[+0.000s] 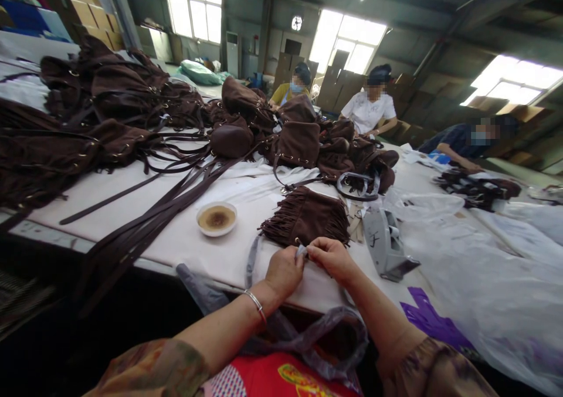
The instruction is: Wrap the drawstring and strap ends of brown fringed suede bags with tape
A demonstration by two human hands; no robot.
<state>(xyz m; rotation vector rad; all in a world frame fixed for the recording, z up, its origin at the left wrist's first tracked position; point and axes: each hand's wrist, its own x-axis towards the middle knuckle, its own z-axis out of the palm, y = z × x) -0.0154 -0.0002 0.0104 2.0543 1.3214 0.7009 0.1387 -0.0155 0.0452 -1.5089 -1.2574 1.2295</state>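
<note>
A dark brown fringed bag (pixel 310 212) lies on the table directly in front of me. At its near edge, my left hand (pixel 285 272) and my right hand (pixel 331 257) come together with fingertips pinched. Between them shows a small greyish piece of plastic wrap (pixel 301 250), which seems to be the end of a wrapped strap. The fingers hide its exact join with the bag. More of the plastic-wrapped strap (pixel 251 262) curves left of the bag, and a wrapped loop (pixel 308 339) hangs across my lap.
A tape dispenser (pixel 387 244) stands right of the bag, a shallow bowl of brown stuff (pixel 216 220) to the left. Brown bags (pixel 294 142) are heaped behind, with long straps (pixel 145 233) over the edge. Clear plastic (pixel 475 291) spreads right beside a purple bag (pixel 435 318). Several people work beyond.
</note>
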